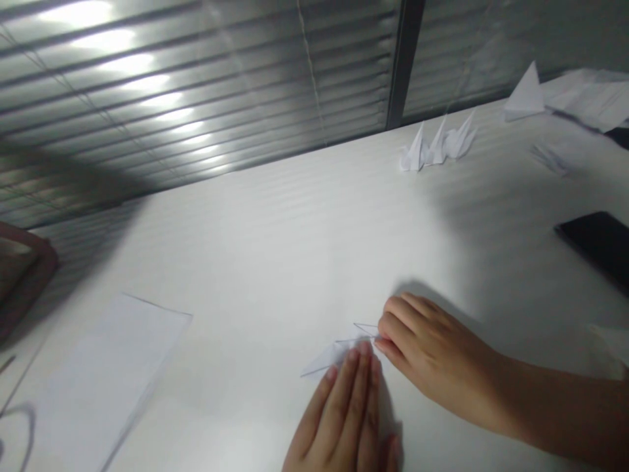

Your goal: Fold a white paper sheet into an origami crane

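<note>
Left hand is pressing open-fingered on light, crease-stiff folded paper; right hand is pinching its 3 o'clock tip.

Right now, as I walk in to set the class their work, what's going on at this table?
A person is working with both bare hands on a folded piece of white paper on a white table. Their left hand presses down on it, and their right hand touches its pointed end. A flat paper sheet lies to the left; folded paper figures stand further back.
</note>
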The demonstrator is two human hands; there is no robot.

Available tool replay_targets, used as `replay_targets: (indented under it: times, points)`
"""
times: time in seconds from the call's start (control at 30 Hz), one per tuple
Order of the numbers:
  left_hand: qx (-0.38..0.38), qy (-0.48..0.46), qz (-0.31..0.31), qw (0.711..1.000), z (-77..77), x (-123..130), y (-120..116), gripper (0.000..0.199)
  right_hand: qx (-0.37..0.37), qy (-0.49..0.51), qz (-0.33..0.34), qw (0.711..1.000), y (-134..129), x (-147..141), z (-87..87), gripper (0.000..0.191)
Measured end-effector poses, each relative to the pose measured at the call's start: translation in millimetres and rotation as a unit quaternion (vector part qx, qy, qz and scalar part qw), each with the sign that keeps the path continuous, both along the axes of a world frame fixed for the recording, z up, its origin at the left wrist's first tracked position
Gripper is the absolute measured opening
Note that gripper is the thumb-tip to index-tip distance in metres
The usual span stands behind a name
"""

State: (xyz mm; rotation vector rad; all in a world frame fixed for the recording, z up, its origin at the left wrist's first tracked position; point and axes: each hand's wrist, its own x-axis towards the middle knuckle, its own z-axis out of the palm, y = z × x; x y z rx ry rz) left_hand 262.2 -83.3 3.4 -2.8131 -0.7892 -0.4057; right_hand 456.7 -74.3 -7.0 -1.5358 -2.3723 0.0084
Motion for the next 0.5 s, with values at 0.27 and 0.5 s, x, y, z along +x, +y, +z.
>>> replay_targets:
  times: [0.27, 0.5]
  points:
    - [-0.019, 0.027, -0.016, 0.999, 0.2, -2, 4, 0.042, -0.015, 0.036, -0.002, 0.999, -1, 4, 0.7, 0.013]
    - [-0.035, 0.021, -0.012, 0.999, -1.9, 1, 5, 0.043, -0.053, 0.104, -0.021, 0.993, -4, 13, 1.4, 0.017]
